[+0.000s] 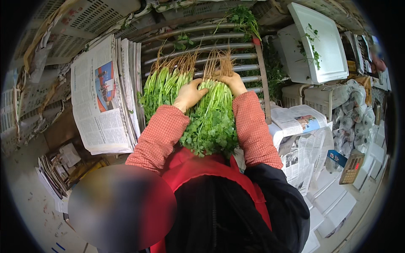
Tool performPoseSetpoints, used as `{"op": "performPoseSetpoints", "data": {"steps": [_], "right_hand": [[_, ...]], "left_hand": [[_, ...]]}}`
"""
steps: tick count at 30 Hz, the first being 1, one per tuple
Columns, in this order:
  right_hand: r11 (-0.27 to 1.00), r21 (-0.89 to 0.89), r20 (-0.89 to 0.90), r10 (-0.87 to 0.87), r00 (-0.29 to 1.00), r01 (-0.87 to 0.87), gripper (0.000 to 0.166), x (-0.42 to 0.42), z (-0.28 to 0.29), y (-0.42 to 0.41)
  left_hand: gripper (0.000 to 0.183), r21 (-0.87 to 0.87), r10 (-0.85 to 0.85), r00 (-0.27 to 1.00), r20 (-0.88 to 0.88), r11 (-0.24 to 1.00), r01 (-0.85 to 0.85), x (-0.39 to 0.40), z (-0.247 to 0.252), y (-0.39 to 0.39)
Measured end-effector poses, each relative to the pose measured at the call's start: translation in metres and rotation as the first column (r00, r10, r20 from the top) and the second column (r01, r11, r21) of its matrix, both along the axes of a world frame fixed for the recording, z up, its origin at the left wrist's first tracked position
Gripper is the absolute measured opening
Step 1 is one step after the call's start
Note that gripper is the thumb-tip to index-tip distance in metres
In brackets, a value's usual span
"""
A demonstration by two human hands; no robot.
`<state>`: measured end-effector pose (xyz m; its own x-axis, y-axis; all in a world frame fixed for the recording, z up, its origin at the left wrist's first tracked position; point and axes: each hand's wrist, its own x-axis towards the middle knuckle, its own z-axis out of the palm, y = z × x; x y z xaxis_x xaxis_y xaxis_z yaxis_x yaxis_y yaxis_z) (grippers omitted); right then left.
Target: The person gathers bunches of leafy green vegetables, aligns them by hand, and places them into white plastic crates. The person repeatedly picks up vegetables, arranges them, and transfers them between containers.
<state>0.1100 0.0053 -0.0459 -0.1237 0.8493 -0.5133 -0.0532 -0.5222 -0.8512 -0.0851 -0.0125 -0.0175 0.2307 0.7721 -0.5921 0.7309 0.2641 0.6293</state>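
Note:
A leafy bunch of cilantro [210,123], roots pointing away from me, lies before me on a rack of metal bars [246,68]. My right hand [232,83] grips its root end from the right, fingers partly hidden among stems and roots. On its left side rests my left hand [190,95], thumb and fingers bent at the stems; whether it grips any stems cannot be told. More cilantro [164,80] with long brown roots lies side by side on the bars, left of my left hand.
Stacked newspapers [98,95] stand left of the rack. Loose cilantro [243,20] lies at its far right corner. To the right are a white foam box [327,47], plastic crates [292,95], newspaper sheets [300,155], clear plastic bags [354,117] and a device with a lit display [352,168].

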Motion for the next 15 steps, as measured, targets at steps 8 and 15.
{"op": "performPoseSetpoints", "data": {"steps": [8,15], "right_hand": [[0.951,-0.091,0.031,0.3,0.953,-0.296,0.044,0.002,0.026,0.017],[0.926,-0.037,0.039,0.377,0.925,-0.376,0.042,0.0,0.027,0.02]], "left_hand": [[0.05,0.06,0.02,0.999,0.032,0.998,-0.022,0.006,0.019,-0.009],[0.042,0.267,-0.051,0.998,0.022,0.963,0.044,0.009,0.024,-0.013]]}}
